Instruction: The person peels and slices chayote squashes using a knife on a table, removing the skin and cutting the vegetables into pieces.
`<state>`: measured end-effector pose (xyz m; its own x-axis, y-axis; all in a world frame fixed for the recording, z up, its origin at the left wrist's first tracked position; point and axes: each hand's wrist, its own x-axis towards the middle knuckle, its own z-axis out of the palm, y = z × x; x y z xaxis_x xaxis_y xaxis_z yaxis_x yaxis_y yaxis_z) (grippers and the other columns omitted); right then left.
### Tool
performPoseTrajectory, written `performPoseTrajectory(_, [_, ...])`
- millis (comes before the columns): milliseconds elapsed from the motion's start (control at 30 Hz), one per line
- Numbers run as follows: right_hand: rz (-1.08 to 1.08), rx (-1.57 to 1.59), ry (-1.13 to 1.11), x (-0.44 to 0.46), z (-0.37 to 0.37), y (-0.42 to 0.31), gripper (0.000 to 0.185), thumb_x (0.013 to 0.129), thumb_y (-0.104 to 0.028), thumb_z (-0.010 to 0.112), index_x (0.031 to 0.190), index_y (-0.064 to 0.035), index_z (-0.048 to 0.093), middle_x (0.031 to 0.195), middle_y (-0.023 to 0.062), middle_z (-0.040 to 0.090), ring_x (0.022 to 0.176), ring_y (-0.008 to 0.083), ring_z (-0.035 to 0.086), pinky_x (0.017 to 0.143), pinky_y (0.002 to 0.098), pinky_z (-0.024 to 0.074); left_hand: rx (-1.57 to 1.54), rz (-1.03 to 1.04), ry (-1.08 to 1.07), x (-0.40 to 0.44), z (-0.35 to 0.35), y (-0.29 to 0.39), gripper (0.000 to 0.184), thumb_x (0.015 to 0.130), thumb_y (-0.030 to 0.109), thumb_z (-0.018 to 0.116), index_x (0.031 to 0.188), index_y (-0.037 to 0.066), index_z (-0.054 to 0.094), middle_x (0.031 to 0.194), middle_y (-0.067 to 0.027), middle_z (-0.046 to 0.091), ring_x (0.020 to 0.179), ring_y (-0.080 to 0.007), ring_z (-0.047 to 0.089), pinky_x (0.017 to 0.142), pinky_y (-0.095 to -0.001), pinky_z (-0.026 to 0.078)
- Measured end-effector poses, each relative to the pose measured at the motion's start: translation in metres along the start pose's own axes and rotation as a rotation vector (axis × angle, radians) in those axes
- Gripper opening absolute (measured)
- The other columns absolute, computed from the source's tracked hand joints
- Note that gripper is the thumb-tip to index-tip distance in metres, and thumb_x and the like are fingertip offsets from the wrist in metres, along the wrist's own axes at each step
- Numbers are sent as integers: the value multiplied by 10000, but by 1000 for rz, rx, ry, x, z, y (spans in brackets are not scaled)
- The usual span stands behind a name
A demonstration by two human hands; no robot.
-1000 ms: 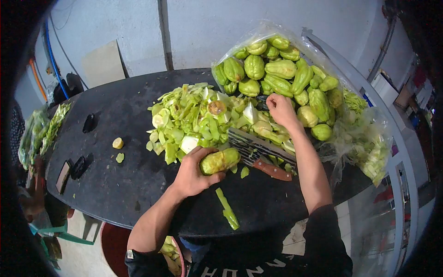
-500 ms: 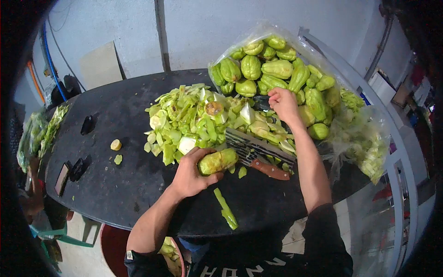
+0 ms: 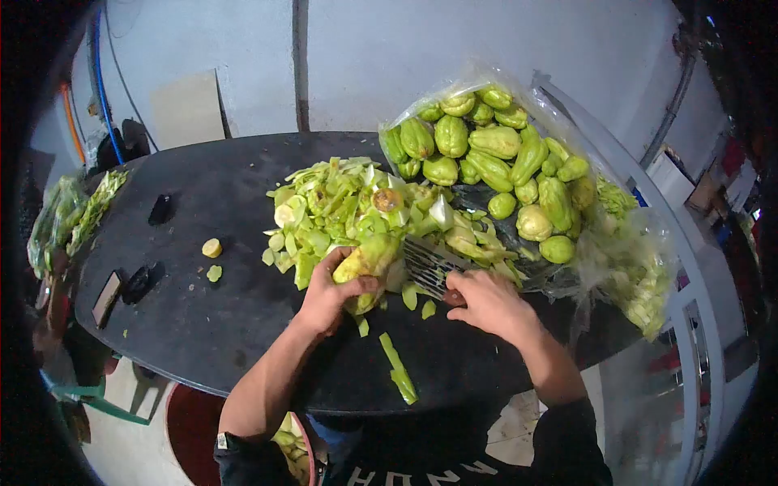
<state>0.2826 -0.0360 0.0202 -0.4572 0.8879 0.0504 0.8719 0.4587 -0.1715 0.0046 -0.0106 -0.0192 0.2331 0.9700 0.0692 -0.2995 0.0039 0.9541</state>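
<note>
My left hand [image 3: 326,298] is wrapped round a yellow-green chayote [image 3: 369,261], holding it tilted above the front of the table. My right hand [image 3: 493,306] grips the brown handle of a cleaver [image 3: 429,264]. The blade, streaked with wet marks, stands close to the right side of the chayote; whether it touches cannot be made out. Behind both hands lies a heap of green peelings [image 3: 332,202], with a browned cut end on top. A long strip of peel [image 3: 397,368] rests on the table nearer to me.
An open plastic bag of whole chayotes [image 3: 496,144] sits at the back right of the black table [image 3: 211,324]. Another bag [image 3: 640,275] hangs at the right edge. A phone [image 3: 107,298] lies at the left. Below the table stands a red tub [image 3: 190,425] with pale pieces.
My right hand has come down from the bag of chayotes and taken hold of the cleaver. The chayote in my left hand has turned more upright, and the blade is beside it.
</note>
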Motion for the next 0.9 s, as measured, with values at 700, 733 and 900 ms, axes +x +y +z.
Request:
performPoseTrajectory(700, [-312, -72, 776, 7, -5, -13, 221, 834, -53, 651, 1023, -41, 538, 796, 151, 609, 616, 337, 644, 521, 418, 527, -265, -1, 59, 32, 31, 9, 636, 807, 77, 655, 1360, -13, 354, 1125, -182, 587, 907, -295, 646, 646, -445, 587])
performPoseTrajectory(733, [-356, -87, 784, 7, -1, -16, 240, 787, -48, 659, 1004, -50, 555, 784, 107, 587, 591, 278, 643, 497, 375, 531, -255, 39, 98, 29, 38, 5, 626, 822, 69, 635, 1369, -14, 343, 1115, -180, 594, 918, -291, 647, 666, -437, 589])
performPoseTrajectory(900, [-527, -141, 775, 1, 7, -22, 248, 756, -49, 638, 995, -52, 572, 729, 65, 523, 591, 214, 600, 479, 322, 517, -243, 91, 128, 28, 38, -20, 417, 887, 51, 614, 1269, 5, 454, 1066, -143, 631, 906, -216, 652, 717, -355, 581])
